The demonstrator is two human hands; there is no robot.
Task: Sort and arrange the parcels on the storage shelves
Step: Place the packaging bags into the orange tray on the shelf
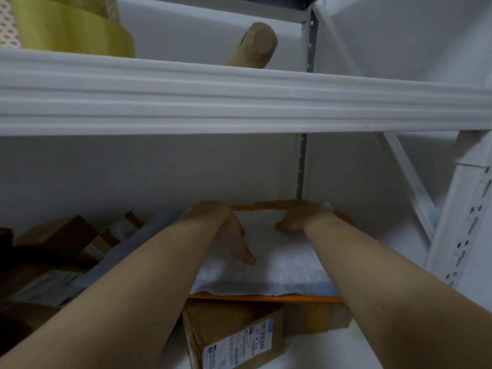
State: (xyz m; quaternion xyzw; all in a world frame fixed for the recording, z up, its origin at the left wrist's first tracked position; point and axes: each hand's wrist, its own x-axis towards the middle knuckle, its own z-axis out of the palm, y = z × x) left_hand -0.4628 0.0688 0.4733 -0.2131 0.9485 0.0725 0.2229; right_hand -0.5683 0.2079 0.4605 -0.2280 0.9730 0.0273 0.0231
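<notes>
Labelled box (234, 339): 1 brown carton, nearest the camera, with a white printed label on its near face; it lies under the flat parcel's near edge.
Second carton (319, 319): 1 tan carton just right of the labelled box, also under the flat parcel.
Flat parcel (269, 270): 1 wide, thin packet with an orange rim and a white, crinkled top sheet. It sits on the 2 cartons on the lower shelf, right of centre, and its near edge overhangs them.
Left hand (226, 230): back upward on the far-left part of the white sheet, thumb straight and flat on it. The fingers are hidden, so I cannot tell whether they grip.
Right hand (300, 218): humped over the far-right edge, thumb tip on the sheet. The fingers are hidden, so its hold cannot be told.
Grey bag (119, 251): 1 soft mailer just left of the flat parcel.
Brown pile (53, 249): at least 3 cartons at far left, blurred.
Open room: bare white shelf floor (386, 262) runs from the parcel's right edge to the front upright (463, 217); there is free height up to the beam (239, 102).
Upper shelf: 1 brown paper roll (255, 46) and yellow-green rolls (74, 27), count unclear.
</notes>
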